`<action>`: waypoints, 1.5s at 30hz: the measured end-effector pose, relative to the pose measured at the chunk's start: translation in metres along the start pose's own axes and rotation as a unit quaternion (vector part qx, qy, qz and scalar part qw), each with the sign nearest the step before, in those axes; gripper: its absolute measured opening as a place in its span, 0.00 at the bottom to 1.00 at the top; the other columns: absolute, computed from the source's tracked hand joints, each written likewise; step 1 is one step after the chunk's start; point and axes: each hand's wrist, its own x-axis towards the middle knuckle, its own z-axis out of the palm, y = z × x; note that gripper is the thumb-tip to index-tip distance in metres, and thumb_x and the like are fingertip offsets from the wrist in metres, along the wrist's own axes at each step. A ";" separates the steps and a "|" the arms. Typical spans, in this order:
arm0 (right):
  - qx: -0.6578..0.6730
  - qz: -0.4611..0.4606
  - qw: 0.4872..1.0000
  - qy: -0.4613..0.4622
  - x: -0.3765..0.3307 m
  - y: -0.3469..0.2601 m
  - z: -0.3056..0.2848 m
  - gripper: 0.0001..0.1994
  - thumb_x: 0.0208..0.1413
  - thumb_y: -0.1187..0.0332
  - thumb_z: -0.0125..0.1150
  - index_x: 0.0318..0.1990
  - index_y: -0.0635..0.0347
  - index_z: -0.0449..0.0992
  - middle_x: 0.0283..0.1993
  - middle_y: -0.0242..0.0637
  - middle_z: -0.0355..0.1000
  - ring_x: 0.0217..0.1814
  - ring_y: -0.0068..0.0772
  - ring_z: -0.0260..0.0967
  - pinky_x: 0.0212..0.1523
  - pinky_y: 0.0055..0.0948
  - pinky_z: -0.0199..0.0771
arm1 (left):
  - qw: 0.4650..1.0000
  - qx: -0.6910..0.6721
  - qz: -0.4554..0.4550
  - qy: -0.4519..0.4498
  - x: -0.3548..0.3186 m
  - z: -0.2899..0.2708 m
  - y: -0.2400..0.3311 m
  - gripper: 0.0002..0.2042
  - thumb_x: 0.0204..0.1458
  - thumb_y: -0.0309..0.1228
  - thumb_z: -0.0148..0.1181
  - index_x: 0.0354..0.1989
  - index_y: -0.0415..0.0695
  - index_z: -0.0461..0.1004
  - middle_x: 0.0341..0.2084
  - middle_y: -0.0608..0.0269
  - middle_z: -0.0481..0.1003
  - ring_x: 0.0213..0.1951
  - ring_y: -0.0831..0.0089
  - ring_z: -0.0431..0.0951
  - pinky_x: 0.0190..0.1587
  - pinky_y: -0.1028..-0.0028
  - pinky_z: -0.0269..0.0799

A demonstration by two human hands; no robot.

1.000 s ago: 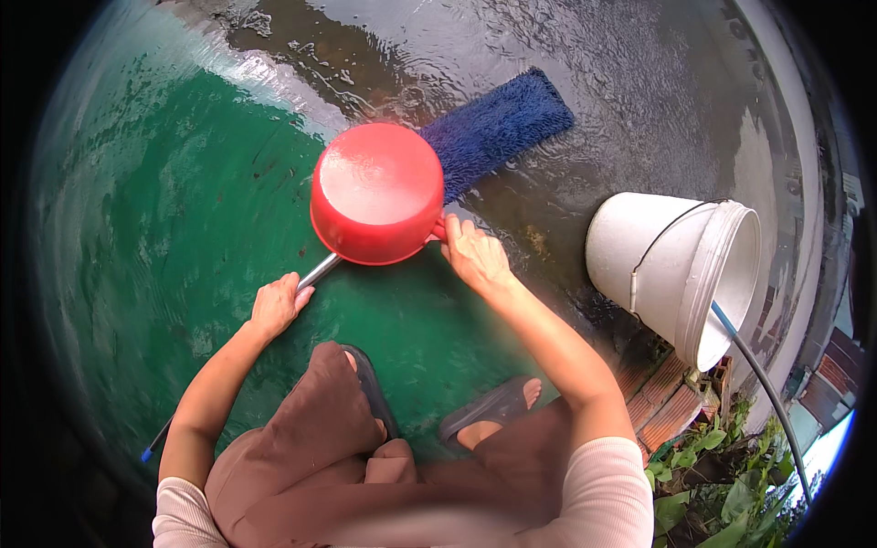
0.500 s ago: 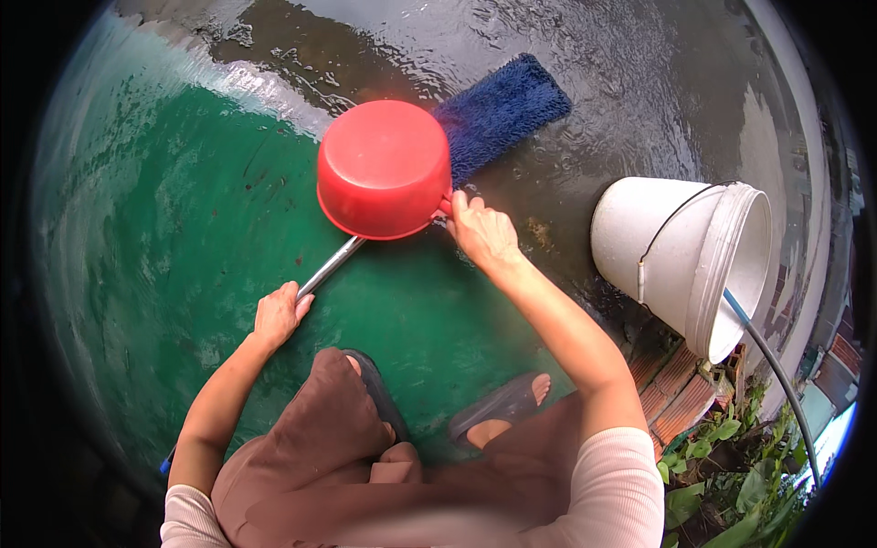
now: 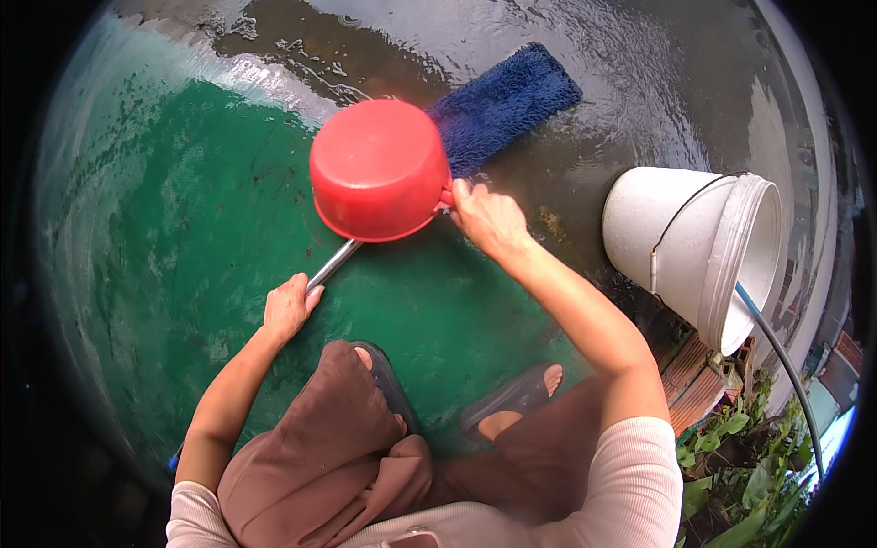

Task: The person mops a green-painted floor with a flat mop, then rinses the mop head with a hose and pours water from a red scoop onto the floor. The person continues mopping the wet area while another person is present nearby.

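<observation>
My left hand (image 3: 290, 307) is closed round the silver pole of a flat mop (image 3: 332, 264). The blue shaggy mop head (image 3: 512, 103) lies on wet ground beyond. In my right hand (image 3: 488, 219) is the short handle of a red plastic dipper (image 3: 376, 166), turned so its base faces up toward me. It hides the middle of the mop pole and the near end of the mop head. What is under the dipper's rim cannot be seen.
To the right a white bucket (image 3: 662, 216) lies tipped on its side, with a blue hose (image 3: 760, 321) running into its mouth. Below it are red-brown bricks (image 3: 687, 373) and green plants (image 3: 744, 475). The green floor (image 3: 210, 210) is wet, and water spreads over the grey ground.
The whole view has shifted slightly, with the bucket and my feet a little further right in the picture. Both hands keep their holds; fresh water streaks show beyond the dipper.
</observation>
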 end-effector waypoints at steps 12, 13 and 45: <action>0.033 0.051 0.998 0.009 0.009 0.000 -0.038 0.17 0.47 0.60 0.58 0.36 0.62 0.61 0.25 0.57 0.71 0.28 0.54 0.72 0.29 0.47 0.72 | 1.000 0.013 -0.015 0.006 -0.004 0.003 0.005 0.16 0.50 0.42 0.52 0.27 0.41 0.61 0.25 0.53 0.71 0.26 0.53 0.73 0.27 0.58 0.68; 0.040 -0.024 0.998 -0.031 -0.002 -0.022 -0.030 0.17 0.47 0.60 0.57 0.36 0.61 0.61 0.25 0.58 0.70 0.27 0.53 0.72 0.28 0.47 0.72 | 1.000 0.019 -0.021 -0.005 -0.004 0.003 0.004 0.16 0.50 0.42 0.52 0.27 0.41 0.61 0.25 0.53 0.71 0.26 0.53 0.73 0.27 0.58 0.68; 0.383 0.258 0.857 0.229 -0.186 0.144 -0.280 0.23 0.52 0.53 0.55 0.43 0.65 0.63 0.22 0.33 0.64 0.14 0.19 0.61 0.15 0.22 0.63 | 0.973 0.174 0.152 0.012 0.075 -0.096 0.149 0.19 0.52 0.46 0.48 0.34 0.40 0.73 0.37 0.58 0.67 0.42 0.61 0.68 0.42 0.57 0.65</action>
